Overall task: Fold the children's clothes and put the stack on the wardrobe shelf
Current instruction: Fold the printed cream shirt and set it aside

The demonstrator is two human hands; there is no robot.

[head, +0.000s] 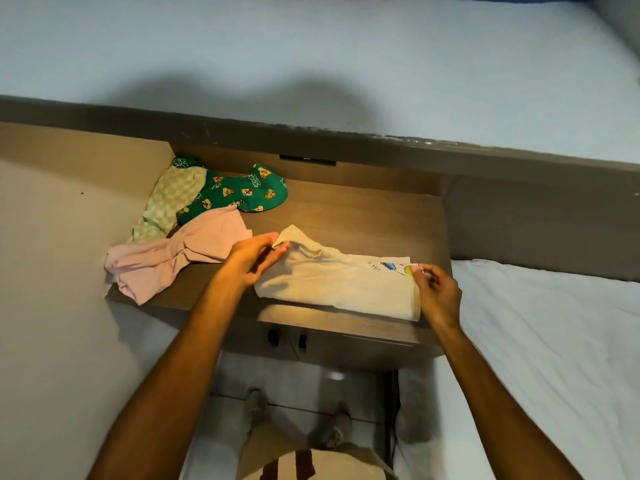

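Observation:
A cream children's shirt (332, 282) with a small coloured print lies partly folded across the brown wooden table top (363, 216). My left hand (254, 259) pinches its left end near the collar. My right hand (436, 292) pinches its right edge by the print. To the left, a pink garment (180, 258) lies crumpled and hangs a little over the table's front edge. Behind it lie a green garment with cartoon figures (239, 194) and a pale green checked piece (166, 202), both unfolded.
A bed with a white sheet (554, 341) adjoins the table on the right. A pale wall (52, 271) is on the left, and a dark ledge (311, 133) runs behind the table. My feet stand on the tiled floor (294, 393) below.

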